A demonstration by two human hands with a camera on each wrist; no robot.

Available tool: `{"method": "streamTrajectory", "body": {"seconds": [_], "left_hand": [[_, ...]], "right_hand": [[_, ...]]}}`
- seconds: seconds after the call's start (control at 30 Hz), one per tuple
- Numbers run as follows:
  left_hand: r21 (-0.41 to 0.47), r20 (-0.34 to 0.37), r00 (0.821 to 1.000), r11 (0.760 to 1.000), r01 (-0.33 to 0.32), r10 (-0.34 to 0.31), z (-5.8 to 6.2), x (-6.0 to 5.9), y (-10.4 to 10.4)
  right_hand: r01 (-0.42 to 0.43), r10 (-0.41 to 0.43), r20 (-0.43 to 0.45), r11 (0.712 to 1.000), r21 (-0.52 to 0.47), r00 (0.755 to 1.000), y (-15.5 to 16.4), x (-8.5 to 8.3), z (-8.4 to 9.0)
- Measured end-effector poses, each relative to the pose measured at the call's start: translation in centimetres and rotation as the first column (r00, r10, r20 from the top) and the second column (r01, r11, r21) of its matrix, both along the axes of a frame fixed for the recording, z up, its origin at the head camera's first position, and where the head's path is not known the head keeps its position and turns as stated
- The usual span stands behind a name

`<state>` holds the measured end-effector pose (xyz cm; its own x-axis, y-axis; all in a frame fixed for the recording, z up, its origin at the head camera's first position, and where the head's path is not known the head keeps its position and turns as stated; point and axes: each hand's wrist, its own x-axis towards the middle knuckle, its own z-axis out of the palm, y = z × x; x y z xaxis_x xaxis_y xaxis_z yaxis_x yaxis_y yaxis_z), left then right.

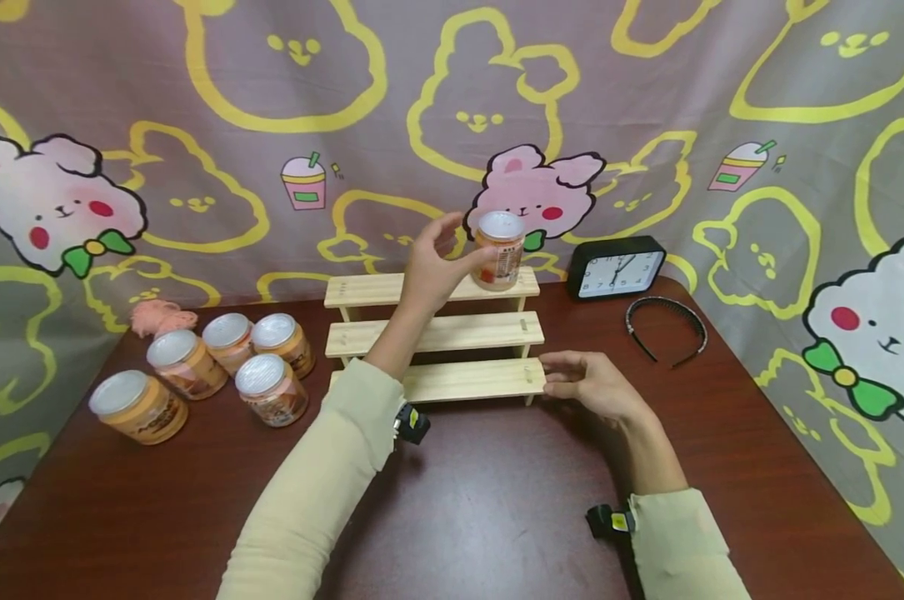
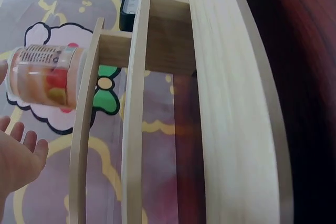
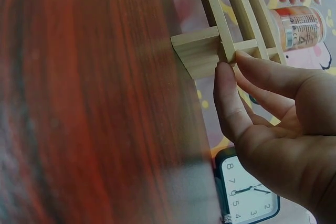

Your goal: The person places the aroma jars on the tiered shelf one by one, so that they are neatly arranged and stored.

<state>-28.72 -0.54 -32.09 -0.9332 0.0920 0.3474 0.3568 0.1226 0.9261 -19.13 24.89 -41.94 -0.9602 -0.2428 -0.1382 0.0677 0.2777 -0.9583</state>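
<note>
Head view: a person is working at a stepped wooden rack (image 1: pixel 437 333) standing on a dark red surface (image 1: pixel 496 500). The left hand (image 1: pixel 431 268) is hovering beside a jar (image 1: pixel 499 250) that is standing on the right end of the rack's top step; the fingers are spread and relaxed, just to the left of the jar, and whether the thumb is touching it cannot be told. In the left wrist view the same hand (image 2: pixel 18 158) is showing an open palm, apart from the jar (image 2: pixel 47 74), which is resting on the top step with the rack (image 2: pixel 231 103) running alongside.

The right hand (image 1: pixel 594 385) is lying against the right end of the rack's lowest step, fingers lightly bent and pressing the wood. The right wrist view is showing the thumb and fingertips (image 3: pixel 227 85) touching the rack's end post (image 3: pixel 202 51), grasping nothing round.

Well to the left of the left hand, five more jars (image 1: pixel 204 371) are standing in a cluster, with a pink item (image 1: pixel 161 317) behind them. Beyond the right hand a black clock (image 1: pixel 616 267) is standing against the bunny backdrop (image 1: pixel 197 125), and a headband (image 1: pixel 665 327) is lying near it.
</note>
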Motion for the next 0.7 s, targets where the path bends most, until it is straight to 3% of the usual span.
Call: {"method": "streamTrajectory", "body": {"seconds": [0.33,0.7], "left_hand": [[0.020,-0.089,0.995,0.999,-0.041,0.042,0.2,0.9,-3.2],[-0.004,-0.050,0.996,0.997,-0.071,0.071,-0.5,2.7,-6.6]], "right_hand": [[0.005,-0.005,0.000,1.000,0.010,1.000,0.0,0.1,0.0],[0.013,-0.013,0.006,1.000,-0.006,1.000,-0.2,0.1,-0.1]]}}
